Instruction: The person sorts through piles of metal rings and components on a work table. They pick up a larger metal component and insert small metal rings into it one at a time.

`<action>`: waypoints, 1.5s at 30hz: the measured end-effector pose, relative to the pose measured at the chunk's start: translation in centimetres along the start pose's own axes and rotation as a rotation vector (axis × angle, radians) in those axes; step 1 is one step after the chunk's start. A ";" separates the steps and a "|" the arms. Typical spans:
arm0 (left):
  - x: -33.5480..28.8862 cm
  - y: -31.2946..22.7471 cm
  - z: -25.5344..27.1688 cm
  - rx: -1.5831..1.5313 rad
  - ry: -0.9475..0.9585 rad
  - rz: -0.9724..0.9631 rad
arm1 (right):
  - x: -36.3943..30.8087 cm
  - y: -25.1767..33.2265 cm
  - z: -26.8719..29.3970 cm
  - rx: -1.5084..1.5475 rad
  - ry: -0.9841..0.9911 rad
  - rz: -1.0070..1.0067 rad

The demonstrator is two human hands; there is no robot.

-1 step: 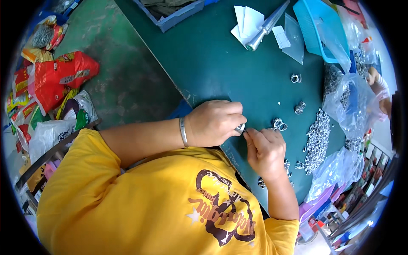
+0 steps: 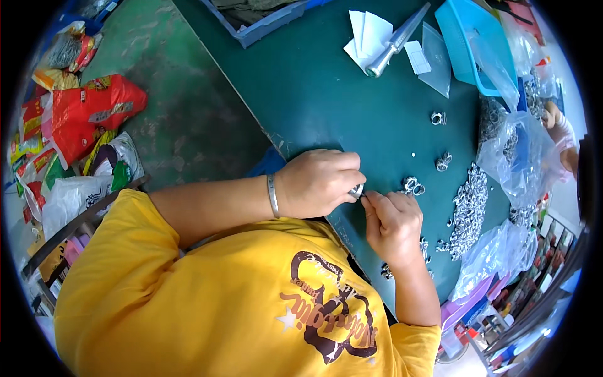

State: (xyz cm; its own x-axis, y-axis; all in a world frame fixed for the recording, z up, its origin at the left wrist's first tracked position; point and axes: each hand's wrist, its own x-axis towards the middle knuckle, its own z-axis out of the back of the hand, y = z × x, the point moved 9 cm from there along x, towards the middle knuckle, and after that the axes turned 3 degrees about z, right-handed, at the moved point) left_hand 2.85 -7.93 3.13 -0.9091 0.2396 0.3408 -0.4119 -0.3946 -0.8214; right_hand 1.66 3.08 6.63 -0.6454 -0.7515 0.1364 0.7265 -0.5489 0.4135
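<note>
Over the near edge of the green table [image 2: 314, 100], my two hands meet. My left hand [image 2: 320, 181], with a silver bangle at its wrist, is closed on a shiny silver ring [image 2: 356, 190]. Thumb and forefinger of my right hand [image 2: 394, 221] are pinched right beside that ring; whatever they hold is too small to make out. Just beyond my right hand lies a small cluster of silver rings [image 2: 412, 185]. Farther off are two more little groups, one cluster [image 2: 443, 161] and another cluster [image 2: 438, 118]. To the right spreads a large pile of small silver pieces [image 2: 468, 210].
A tapered metal ring mandrel [image 2: 399, 41] lies at the back beside white paper slips [image 2: 367, 34]. A turquoise basket [image 2: 457, 44] and clear plastic bags [image 2: 518, 157] line the right side. A grey-blue crate [image 2: 254, 31] stands far left. Red bags [image 2: 94, 116] lie left. Another person's arm [image 2: 559, 129] shows at far right.
</note>
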 end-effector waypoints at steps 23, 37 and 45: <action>-0.2 0.3 -0.5 -0.022 0.018 0.022 | -1.7 1.8 -0.6 -0.290 -0.143 0.228; 0.0 0.1 -0.5 -0.018 0.043 0.022 | -3.0 1.4 -2.7 -0.237 -0.202 -0.021; 0.4 0.1 -0.3 -0.007 0.062 0.013 | -3.2 1.7 -2.8 -0.187 -0.260 -0.075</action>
State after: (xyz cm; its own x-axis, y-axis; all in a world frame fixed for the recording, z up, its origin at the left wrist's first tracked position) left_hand 2.41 -7.63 3.03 -0.9088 0.2886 0.3013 -0.3992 -0.3921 -0.8288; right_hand 5.63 3.57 4.34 -0.7196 -0.6014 0.3471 0.6901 -0.6747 0.2618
